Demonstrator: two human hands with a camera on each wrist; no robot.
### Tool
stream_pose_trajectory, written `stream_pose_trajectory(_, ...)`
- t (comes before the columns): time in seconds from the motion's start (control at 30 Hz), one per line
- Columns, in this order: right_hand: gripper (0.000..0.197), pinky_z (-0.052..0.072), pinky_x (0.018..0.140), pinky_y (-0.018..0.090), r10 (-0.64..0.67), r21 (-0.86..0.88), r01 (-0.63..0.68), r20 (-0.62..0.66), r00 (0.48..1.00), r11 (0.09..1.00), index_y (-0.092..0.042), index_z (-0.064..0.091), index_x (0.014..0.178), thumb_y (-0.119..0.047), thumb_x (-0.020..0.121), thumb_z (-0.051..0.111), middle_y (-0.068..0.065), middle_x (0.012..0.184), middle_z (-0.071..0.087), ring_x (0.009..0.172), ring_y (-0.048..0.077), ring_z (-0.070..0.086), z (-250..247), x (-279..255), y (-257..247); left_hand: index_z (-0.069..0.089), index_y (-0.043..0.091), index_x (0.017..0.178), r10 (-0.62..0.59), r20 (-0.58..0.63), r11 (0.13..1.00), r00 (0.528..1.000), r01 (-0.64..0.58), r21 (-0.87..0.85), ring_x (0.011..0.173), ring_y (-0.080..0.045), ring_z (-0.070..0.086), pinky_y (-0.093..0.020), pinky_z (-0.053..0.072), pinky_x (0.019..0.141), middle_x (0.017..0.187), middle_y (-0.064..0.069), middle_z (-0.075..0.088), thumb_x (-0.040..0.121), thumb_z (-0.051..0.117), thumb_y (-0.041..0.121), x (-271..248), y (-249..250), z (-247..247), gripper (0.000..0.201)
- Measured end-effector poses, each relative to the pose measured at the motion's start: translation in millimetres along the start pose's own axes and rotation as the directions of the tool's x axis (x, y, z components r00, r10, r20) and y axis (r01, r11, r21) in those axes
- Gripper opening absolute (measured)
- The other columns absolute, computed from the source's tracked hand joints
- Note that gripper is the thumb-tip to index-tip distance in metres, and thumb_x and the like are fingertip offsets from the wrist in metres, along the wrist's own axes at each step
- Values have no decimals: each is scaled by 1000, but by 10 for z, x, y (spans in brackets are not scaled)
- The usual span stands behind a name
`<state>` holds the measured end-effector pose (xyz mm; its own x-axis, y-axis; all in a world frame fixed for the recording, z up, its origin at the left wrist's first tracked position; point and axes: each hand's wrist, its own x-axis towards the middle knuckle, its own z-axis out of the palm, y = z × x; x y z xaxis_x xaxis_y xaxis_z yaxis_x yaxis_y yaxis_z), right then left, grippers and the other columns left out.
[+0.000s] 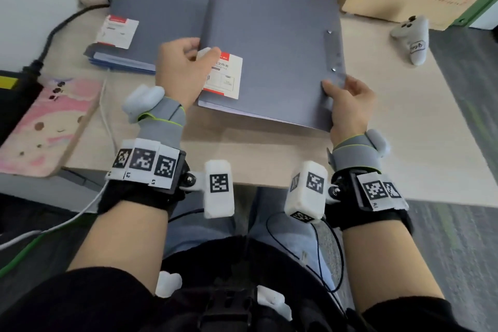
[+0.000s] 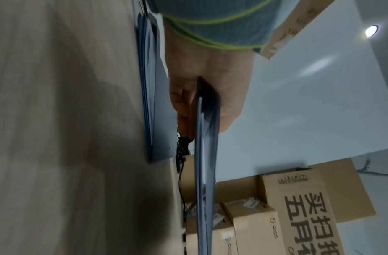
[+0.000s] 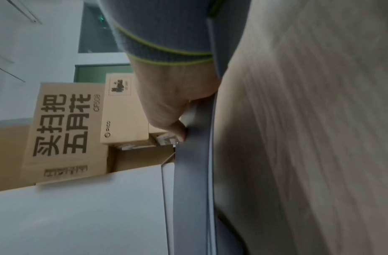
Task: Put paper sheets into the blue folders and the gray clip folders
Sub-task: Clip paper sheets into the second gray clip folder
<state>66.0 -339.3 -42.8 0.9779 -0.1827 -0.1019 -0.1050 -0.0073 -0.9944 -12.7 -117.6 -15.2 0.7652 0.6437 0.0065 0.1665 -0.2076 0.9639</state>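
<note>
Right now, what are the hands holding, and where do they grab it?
Both hold the gray folder. The left hand pinches its left edge beside the white and red label; the right hand grips its near right corner.

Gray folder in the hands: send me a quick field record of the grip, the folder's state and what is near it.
held item: gray folder, closed, white-and-red label on cover
left hand: grips left edge, thumb on the label
right hand: grips near right corner by the rivets
position: lifted clear of the table
beside it: stack of folders lying flat on the left
paper: white sheet edges show at near edge
</note>
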Motion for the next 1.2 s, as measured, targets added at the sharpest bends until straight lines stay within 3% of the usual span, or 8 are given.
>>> stream_pose_trajectory(0.2, 45, 52, 74, 18, 0, 91, -5, 61, 998, 996, 2, 58, 115, -8, 72, 69, 9, 99, 65, 78, 14, 61, 674, 14, -112, 56, 22, 71, 44, -49, 997, 998, -41, 64, 73, -13, 48, -38, 51, 78, 81, 1, 57, 62, 64, 40, 298, -98, -441, 21)
stream_pose_trajectory(0.4, 39, 50, 71, 17, 39, 63, -48, 136, 990, 997, 5, 54, 122, 2, 84, 60, 6, 93, 64, 71, 7, 59, 1302, 122, -94, 43, 32, 61, 0, -128, 988, 992, 19, 150, 77, -13, 48, -34, 50, 79, 71, 6, 54, 65, 61, 39, 637, -76, -780, 19)
stream_pose_trajectory(0.47, 38, 49, 68, 15, 48, 65, -58, 157, 987, 996, 4, 53, 123, 4, 85, 59, 3, 89, 63, 69, 6, 58, 1434, 129, -83, 61, 30, 77, 9, -144, 986, 990, 15, 167, 85, -16, 59, -36, 51, 89, 83, 7, 66, 67, 61, 38, 700, -107, -849, 13)
stream_pose_trajectory(0.57, 40, 50, 71, 17, 64, 56, -76, 193, 979, 996, 5, 51, 124, 5, 85, 57, 10, 99, 62, 74, 10, 60, 1663, 141, -60, 62, 15, 119, -11, -183, 992, 983, 33, 119, 108, -18, 64, -35, 49, 99, 116, -5, 68, 65, 62, 38, 874, -190, -945, 58)
stream_pose_trajectory(0.7, 44, 50, 82, 25, 92, 35, -101, 207, 974, 994, 1, 48, 127, 4, 84, 58, 11, 108, 61, 90, 18, 60, 1853, 141, -33, 63, 17, 119, -11, -195, 993, 981, 33, 111, 108, -17, 65, -40, 51, 97, 115, -3, 69, 59, 58, 49, 1109, -433, -1025, 69)
stream_pose_trajectory(0.83, 53, 53, 72, 20, 112, 19, -120, 252, 961, 993, 2, 49, 126, 3, 76, 65, 16, 117, 63, 90, 18, 62, 1980, 124, -15, 61, 15, 122, -46, -194, 983, 980, 79, 165, 108, -17, 65, -35, 51, 97, 118, -5, 68, 71, 58, 37, 1130, -332, -1066, 56)
stream_pose_trajectory(0.97, 59, 54, 69, 28, 85, -108, -56, 292, 953, 993, 0, 62, 109, -12, 51, 65, 12, 103, 70, 81, 19, 64, 2016, 99, -25, 57, 15, 125, -33, -219, 961, 975, 91, 262, 114, -14, 60, -21, 45, 94, 125, -3, 64, 85, 59, 23, 1202, -304, -1101, 41)
stream_pose_trajectory(1.2, 42, 47, 67, 28, 49, -357, 79, 337, 940, 931, -9, 66, 95, -22, 55, 72, 3, 90, 66, 70, 17, 58, 2079, 168, -51, 53, 19, 129, 5, -218, 901, 976, 90, 424, 118, -18, 57, -26, 44, 96, 129, -3, 61, 90, 53, 26, 1303, -360, -1143, 40)
